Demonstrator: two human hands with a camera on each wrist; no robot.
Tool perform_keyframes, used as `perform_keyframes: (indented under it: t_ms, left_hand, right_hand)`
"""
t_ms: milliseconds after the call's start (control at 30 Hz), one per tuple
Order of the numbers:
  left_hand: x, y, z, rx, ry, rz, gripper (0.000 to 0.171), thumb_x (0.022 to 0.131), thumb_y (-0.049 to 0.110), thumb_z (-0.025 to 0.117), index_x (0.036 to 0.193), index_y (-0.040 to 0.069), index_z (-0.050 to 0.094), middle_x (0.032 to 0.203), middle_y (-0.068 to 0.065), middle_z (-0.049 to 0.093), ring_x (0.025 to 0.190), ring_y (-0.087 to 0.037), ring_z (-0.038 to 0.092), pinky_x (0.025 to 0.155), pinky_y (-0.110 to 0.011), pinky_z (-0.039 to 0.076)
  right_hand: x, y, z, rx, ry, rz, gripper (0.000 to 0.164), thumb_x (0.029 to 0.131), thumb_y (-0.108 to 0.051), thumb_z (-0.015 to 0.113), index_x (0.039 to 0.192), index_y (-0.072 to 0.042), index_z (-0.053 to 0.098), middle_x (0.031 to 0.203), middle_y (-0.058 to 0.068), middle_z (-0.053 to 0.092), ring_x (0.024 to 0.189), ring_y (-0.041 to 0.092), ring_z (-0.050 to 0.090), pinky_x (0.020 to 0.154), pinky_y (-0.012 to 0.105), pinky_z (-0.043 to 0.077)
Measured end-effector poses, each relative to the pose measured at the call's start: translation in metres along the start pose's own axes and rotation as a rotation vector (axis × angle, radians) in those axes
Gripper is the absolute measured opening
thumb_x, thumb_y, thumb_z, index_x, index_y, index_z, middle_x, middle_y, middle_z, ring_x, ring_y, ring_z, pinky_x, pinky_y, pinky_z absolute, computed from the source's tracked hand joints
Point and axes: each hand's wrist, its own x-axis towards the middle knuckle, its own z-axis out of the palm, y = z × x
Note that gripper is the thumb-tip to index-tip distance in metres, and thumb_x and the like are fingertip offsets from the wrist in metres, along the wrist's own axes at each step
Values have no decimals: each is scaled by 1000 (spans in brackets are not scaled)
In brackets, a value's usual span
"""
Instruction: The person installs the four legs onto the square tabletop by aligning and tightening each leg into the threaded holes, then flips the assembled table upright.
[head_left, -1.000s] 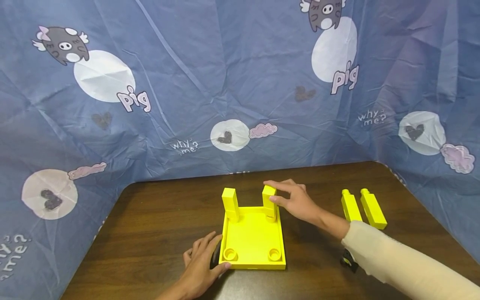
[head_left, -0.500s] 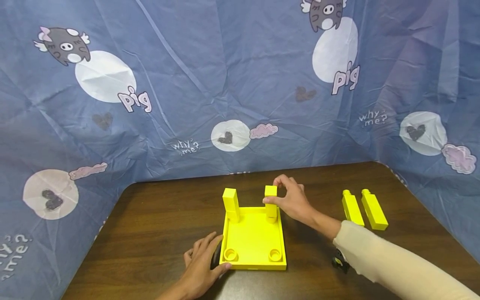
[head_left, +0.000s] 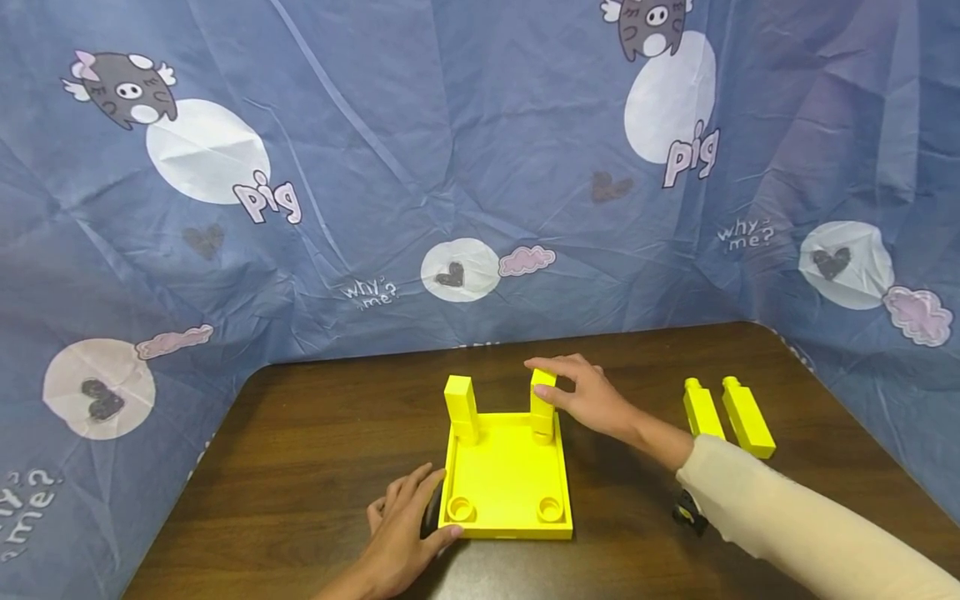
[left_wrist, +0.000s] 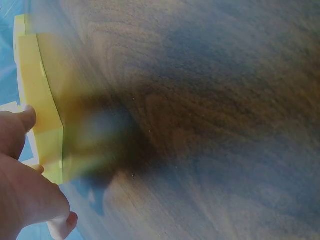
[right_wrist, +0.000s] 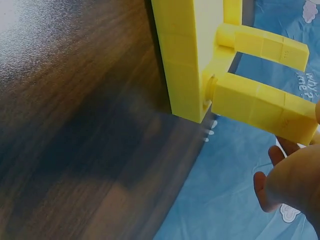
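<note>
A yellow square board (head_left: 506, 479) with a raised rim lies on the table, two round sockets (head_left: 551, 510) at its near corners. Upright at its far left corner stands a yellow square leg (head_left: 461, 404). My right hand (head_left: 592, 402) pinches the top of a second leg (head_left: 542, 417) at the far right corner, thumb in front and index finger behind. In the right wrist view this leg (right_wrist: 265, 107) sits at its socket, a thin gap showing at its base. My left hand (head_left: 401, 521) holds the board's near left corner, thumb at the front edge.
Two more yellow legs (head_left: 746, 417) with round, narrower ends lie side by side on the right of the brown wooden table (head_left: 315, 433). A blue printed cloth (head_left: 360, 150) hangs behind the table and along its sides. A dark object (head_left: 432, 507) shows beside the left hand.
The right leg has gone from slightly tilted and twisted to nearly upright. My right fingers curled back, then stretched across its top again. The left hand and board have stayed put.
</note>
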Motion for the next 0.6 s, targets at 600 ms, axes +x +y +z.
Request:
perform_keyframes:
  t_ms: [600]
  left_hand:
    - [0, -1, 1, -10, 0, 7, 71, 84, 42, 72, 144, 18, 42, 150, -14, 35, 133, -34, 30, 94, -64, 15]
  right_hand:
    - [5, 3, 12, -35, 184, 78, 41, 69, -29, 88, 85, -16, 53, 89, 4, 55, 100, 33, 45, 88, 51, 28]
